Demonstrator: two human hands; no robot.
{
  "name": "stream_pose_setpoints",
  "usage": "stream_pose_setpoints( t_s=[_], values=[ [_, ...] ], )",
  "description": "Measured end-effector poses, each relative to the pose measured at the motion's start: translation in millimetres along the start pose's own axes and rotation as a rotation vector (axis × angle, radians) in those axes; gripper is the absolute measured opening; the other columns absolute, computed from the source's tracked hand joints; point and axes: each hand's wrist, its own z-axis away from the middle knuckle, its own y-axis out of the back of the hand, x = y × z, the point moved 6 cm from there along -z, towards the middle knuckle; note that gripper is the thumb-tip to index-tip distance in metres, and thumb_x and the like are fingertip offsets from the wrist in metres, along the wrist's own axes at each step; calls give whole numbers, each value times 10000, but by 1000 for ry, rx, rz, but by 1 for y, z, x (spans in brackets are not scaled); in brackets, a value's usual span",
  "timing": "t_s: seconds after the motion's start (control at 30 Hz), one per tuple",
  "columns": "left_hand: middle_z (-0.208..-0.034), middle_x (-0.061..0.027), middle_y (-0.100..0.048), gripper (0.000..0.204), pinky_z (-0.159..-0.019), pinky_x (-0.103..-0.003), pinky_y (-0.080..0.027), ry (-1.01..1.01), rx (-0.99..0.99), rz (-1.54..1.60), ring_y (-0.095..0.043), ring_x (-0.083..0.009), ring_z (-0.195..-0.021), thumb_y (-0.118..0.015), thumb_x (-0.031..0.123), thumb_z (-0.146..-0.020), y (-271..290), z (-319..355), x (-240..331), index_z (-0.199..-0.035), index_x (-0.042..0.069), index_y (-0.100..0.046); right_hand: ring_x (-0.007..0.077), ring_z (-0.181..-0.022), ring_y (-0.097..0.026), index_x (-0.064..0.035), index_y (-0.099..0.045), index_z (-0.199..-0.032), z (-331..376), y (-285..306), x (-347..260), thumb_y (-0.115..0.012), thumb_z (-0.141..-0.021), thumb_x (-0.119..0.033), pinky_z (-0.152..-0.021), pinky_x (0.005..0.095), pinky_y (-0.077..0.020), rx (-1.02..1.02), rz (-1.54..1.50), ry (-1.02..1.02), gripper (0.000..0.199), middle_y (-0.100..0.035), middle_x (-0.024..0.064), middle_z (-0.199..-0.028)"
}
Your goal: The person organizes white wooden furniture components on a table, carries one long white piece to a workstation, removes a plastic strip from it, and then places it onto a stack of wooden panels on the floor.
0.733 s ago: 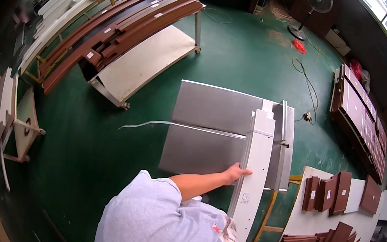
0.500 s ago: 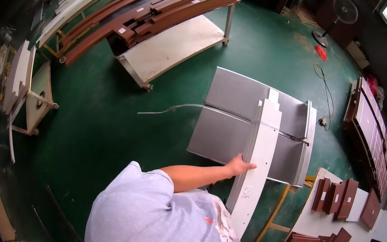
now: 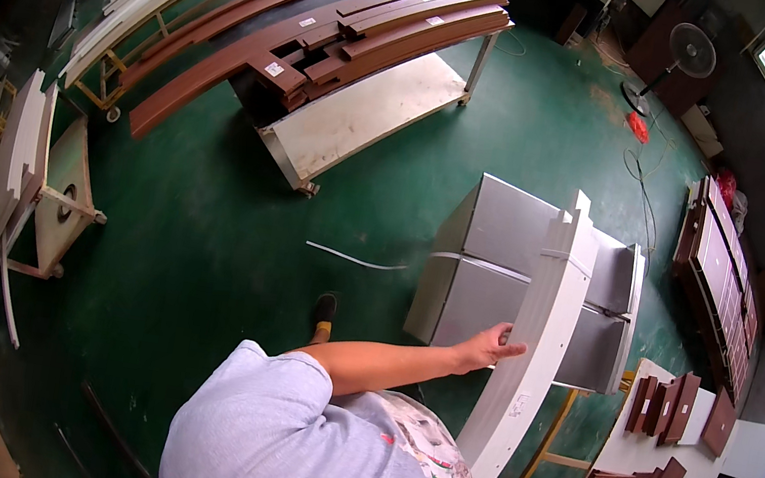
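My left hand (image 3: pixel 489 347) is stretched across to the left edge of a bundle of long white boards (image 3: pixel 539 334). Its fingers are spread, and the fingertips reach the bundle's edge; whether they press on it I cannot tell. A thin band (image 3: pixel 567 260) wraps the bundle near its far end. Beneath the boards stand grey boxy panels (image 3: pixel 505 223), side by side, with a pale strap (image 3: pixel 483 265) across them. A loose white strap end (image 3: pixel 355 257) trails to the left over the green floor. My right hand is out of sight.
Brown boards (image 3: pixel 416 29) lie on a wheeled table at the far left, beside white boards (image 3: pixel 155 3). To the right, a white table (image 3: pixel 701 470) holds brown pieces. A yellow frame (image 3: pixel 540 454) stands near me. A standing fan (image 3: pixel 690 53) is at the back.
The view has shifted, so the bundle and panels sit further right and lower. My left hand's thumb no longer lies over the boards; the fingers are now spread at their edge.
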Motion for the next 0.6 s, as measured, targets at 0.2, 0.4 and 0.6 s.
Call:
stream_pose_setpoints(
  t_s=[0.2, 0.4, 0.6],
  values=[
    [-1426, -37, -499, 770, -1085, -370, -379, 299, -353, 131, -464, -173, -1309, -703, 508, -916, 67, 44, 58, -1495, 135, -360, 218, -1128, -660, -128, -526, -1448, -8, -120, -42, -397, -1049, -484, -977, 378, -522, 69, -52, 49, 550, -674, 61, -1286],
    [-1504, -86, -415, 937, -1118, -461, -347, 246, -339, 45, -406, -229, -1376, -776, 445, -867, 128, 3, 109, -1548, 115, -225, 217, -1130, -659, -128, -525, -1449, -16, -217, -97, -401, -1048, -484, -976, 376, -522, 65, -130, 119, 551, -673, 60, -1287],
    [-1475, -96, -443, 896, -1090, -424, -369, 330, -423, -24, -427, -231, -1356, -738, 501, -885, 173, -51, 160, -1533, 98, -268, 216, -1132, -657, -128, -523, -1450, -43, -257, -157, -405, -1047, -484, -976, 375, -522, 84, -264, 160, 551, -672, 60, -1289]
  ],
)
